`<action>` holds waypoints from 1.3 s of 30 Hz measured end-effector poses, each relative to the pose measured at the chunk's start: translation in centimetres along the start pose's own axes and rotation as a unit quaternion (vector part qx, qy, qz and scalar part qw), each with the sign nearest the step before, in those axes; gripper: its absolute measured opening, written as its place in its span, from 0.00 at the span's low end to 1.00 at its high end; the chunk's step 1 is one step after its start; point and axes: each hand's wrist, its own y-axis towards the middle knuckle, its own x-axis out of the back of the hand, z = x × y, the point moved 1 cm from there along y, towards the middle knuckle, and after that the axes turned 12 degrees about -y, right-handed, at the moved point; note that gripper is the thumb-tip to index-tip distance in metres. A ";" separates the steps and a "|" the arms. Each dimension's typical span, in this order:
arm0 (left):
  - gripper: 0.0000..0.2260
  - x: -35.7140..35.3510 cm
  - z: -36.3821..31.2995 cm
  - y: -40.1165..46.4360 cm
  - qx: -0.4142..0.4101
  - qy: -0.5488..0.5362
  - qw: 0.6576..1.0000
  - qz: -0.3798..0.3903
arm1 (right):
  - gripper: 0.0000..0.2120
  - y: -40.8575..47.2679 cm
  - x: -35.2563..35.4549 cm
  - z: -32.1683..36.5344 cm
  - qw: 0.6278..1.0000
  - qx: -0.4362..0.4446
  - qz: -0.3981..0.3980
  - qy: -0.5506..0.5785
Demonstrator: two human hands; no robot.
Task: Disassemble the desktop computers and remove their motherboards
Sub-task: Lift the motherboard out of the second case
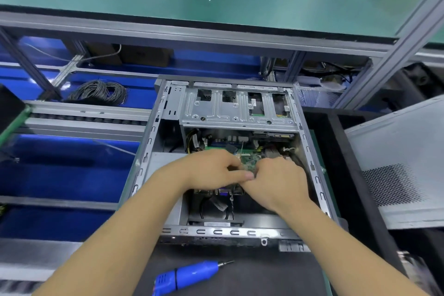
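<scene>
Here both hands work inside the open desktop case (149, 149), which lies on its side on the dark table (252, 276) with its panel off. The left hand (211, 170) has its fingers curled around the near edge of a small green circuit card (249, 163), thumb stretched toward the right. The right hand (278, 180) meets it from the other side, fingers bent down onto the same card, so both appear to pinch it together. The motherboard (216, 148) sits on the case floor under them, mostly hidden, with only a green strip and some connectors showing beyond the knuckles.

The likely step is freeing this card or a plug from the board. The main risk is force: if a latch, screw or cable is fastened out of sight, pulling could crack the card or tear its socket. Whether anything holds it cannot be told, since the hands cover the joint. Loose cables (283, 151) lie just beside the right hand and could snag as the card lifts. The stamped metal edges of the case and the drive cage (235, 108) stand close to the wrists, so a sudden release might drive a hand into them. The blue electric screwdriver (189, 274) rests on the table near the left forearm, and a backward elbow could knock it off.
</scene>
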 end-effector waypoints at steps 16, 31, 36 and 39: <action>0.10 -2.9 -0.3 -1.3 0.128 -0.204 0.957 -0.159 | 0.33 -0.4 -1.4 -1.6 0.997 0.048 0.031 0.047; 0.15 -0.1 -2.0 -6.1 0.029 0.085 0.995 -0.041 | 0.20 0.4 0.8 -3.2 0.962 0.011 0.049 0.269; 0.14 0.7 -0.5 -6.3 -0.117 0.151 0.897 -0.398 | 0.19 0.6 1.8 -3.3 0.917 -0.047 0.082 0.388; 0.25 0.7 0.6 -5.1 -0.043 0.210 0.917 -0.337 | 0.21 0.7 2.3 -1.7 0.911 -0.060 0.081 0.399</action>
